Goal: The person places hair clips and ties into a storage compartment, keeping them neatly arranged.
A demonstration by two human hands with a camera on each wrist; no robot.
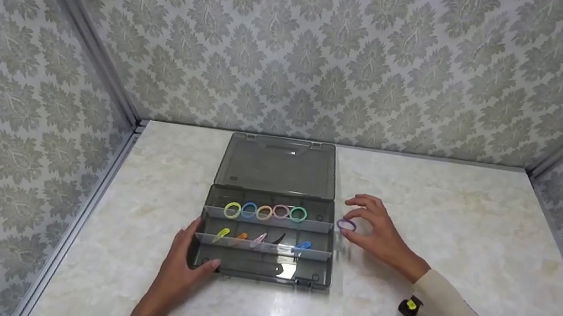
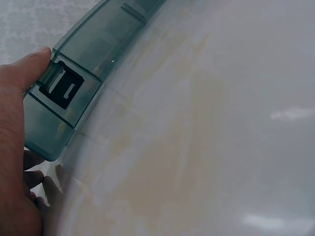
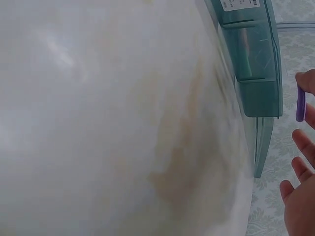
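A dark see-through organizer box (image 1: 266, 263) lies with its lid folded back on the table. My left hand (image 1: 181, 268) grips its near left corner, the thumb on the front edge by the latch (image 2: 63, 86) in the left wrist view. Several coloured hair ties, among them a yellow hair tie (image 1: 225, 210), line the back compartment. Several hair clips sit in the middle compartment, from a yellow clip (image 1: 221, 235) to a blue clip (image 1: 304, 245). Just right of the box my right hand (image 1: 375, 231) pinches a purple hair tie (image 3: 300, 104) between thumb and finger, raised above the table.
The raised lid (image 1: 279, 171) extends back toward the patterned wall (image 1: 307, 61). Patterned panels also stand at left and right of the pale table (image 1: 472, 225). A small black device (image 1: 408, 307) with a yellow mark sits at the right wrist.
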